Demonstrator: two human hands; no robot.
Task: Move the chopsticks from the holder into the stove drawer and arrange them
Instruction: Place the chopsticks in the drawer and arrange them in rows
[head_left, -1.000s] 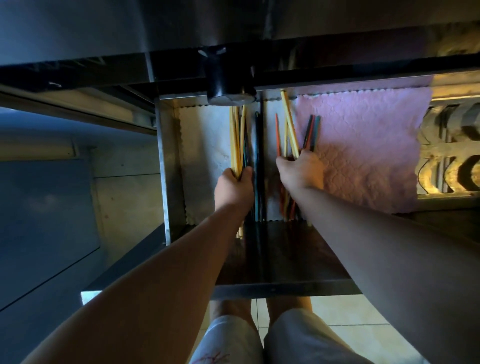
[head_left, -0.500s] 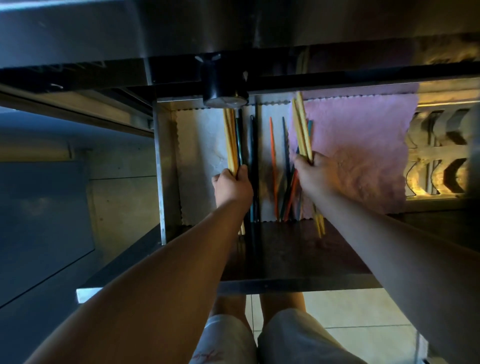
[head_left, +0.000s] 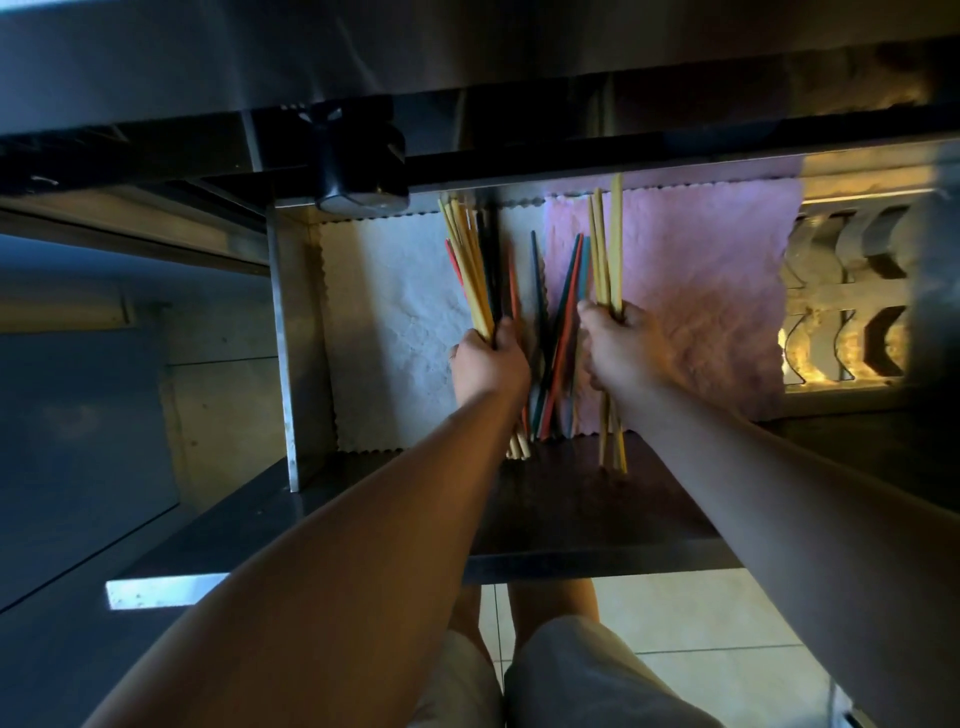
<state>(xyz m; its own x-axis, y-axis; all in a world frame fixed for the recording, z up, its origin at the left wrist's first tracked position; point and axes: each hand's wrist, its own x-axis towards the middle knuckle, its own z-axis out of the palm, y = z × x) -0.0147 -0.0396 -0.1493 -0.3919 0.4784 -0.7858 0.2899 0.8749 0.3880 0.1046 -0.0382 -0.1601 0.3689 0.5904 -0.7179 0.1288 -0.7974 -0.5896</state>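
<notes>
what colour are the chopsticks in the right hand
Yellow; the thin yellow chopsticks in the right hand show best in head view.

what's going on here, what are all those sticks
A person is working in an open metal drawer. The left hand grips a mostly yellow chopstick bundle over the white liner; the right hand grips a few yellow chopsticks over the pink cloth. Between the hands, loose coloured chopsticks lie crossed, not yet lined up.

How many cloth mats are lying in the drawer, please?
2. The white mat lies at the left of the drawer, the pink mat at the right. More could be hidden beneath.
</notes>
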